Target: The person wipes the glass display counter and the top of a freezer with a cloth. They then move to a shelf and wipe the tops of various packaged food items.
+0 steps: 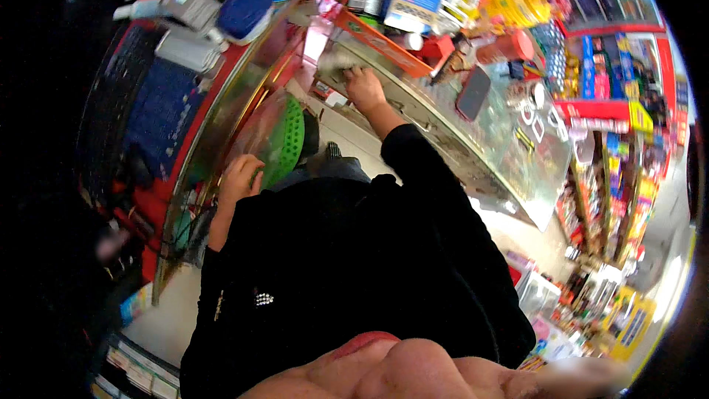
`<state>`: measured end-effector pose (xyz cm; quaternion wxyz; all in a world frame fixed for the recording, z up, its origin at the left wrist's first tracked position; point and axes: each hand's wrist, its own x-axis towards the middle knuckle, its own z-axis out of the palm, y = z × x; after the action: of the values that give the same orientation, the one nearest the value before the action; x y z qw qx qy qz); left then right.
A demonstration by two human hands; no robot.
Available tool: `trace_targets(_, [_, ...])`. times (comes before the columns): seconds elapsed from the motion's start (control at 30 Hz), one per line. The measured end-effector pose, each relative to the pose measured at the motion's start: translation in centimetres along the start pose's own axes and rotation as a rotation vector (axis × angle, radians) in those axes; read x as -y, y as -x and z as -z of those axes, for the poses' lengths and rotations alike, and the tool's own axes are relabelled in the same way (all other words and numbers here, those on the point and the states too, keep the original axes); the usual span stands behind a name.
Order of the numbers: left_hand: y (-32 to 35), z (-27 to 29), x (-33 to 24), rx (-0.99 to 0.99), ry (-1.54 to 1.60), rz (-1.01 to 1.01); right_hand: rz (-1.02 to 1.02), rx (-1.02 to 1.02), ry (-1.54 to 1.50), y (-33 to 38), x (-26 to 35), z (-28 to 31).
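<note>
Head view: right hand (363, 89) has fingers bent at a blurred whitish thing (336, 63) by the worktop (443, 114) edge; can't tell if gripped. Weak hold could drop it. A wide swing might knock the orange tray (384, 46). Left hand (240, 177), half-curled, grip unclear, beside green basket (291, 137); a nudge could tip it.

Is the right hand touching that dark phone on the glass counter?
Apart. The head view plainly shows part of the glass counter between the right hand and the dark phone.
</note>
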<state>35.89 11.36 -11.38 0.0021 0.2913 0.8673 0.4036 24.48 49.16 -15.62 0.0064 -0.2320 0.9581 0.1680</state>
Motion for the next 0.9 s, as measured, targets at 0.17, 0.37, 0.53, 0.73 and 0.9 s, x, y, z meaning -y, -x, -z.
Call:
trace_targets(0.17, [-4.1, -0.1, -2.4, 0.201, 0.049, 0.017, -0.506, 0.207, -0.132, 12.2, 1.4, -7.9])
trace_targets(0.37, [-4.7, -2.4, -0.5, 0.328, 0.118, 0.057, -0.719, 0.398, -0.164, 19.9, 0.5, -5.3])
trace_targets(0.53, [-6.6, -3.4, -1.7, 0.360, 0.125, -0.041, -1.108, 0.052, -0.974, 23.8, -1.0, -2.2])
trace_targets(0.73, [-8.5, -4.2, -1.9, 0.428, 0.128, -0.105, -0.966, -0.608, -0.688, 19.2, -4.8, 10.2])
trace_targets(0.9, [-9.5, -6.5, 1.1, 0.484, 0.139, -0.154, -0.797, -0.564, -0.485, 15.3, -5.3, 6.6])
